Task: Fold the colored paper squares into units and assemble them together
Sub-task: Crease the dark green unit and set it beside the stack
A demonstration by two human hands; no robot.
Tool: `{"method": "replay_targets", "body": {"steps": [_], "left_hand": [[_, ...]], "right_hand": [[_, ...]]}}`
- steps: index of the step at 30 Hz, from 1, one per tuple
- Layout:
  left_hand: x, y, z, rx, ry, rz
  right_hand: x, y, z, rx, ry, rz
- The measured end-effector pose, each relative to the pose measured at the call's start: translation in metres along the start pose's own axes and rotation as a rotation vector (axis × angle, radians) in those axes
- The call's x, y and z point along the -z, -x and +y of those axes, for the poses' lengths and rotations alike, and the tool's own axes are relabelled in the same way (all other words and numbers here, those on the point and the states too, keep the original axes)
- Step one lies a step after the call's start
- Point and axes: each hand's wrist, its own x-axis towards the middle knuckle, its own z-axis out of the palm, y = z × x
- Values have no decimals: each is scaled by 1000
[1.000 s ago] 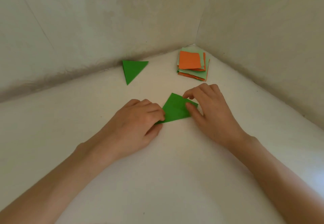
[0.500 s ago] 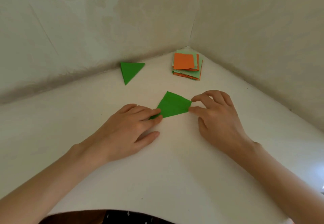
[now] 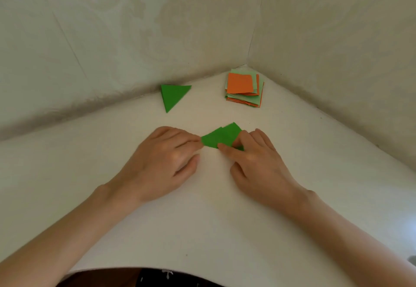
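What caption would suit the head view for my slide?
Left hand and right hand fold a green paper; a folded green triangle and orange-and-green paper stack wait behind.

left hand [image 3: 164, 163]: fingers [image 3: 191, 141] press tip of green paper [image 3: 219, 137] | right hand [image 3: 256, 163]: seemingly pinches its right side

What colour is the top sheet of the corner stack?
Orange; the top sheet shows in the head view.
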Motion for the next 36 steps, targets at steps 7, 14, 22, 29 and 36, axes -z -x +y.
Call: {"method": "replay_targets", "body": {"steps": [7,14,22,29,36], "left_hand": [[-22,-19,11,38,65,-182],[-29,-22,6,169,277,-188],[-31,-21,10,167,366,-209],[-34,-24,11,164,378,-133],[-34,-23,11,152,354,-154]], "right_hand": [[17,-4,17,-3,-314,-214],[14,-14,58,54,-535,-325],[1,-19,51,115,-472,-145],[12,-17,56,46,-636,-335],[8,-14,60,109,-615,-220]]}}
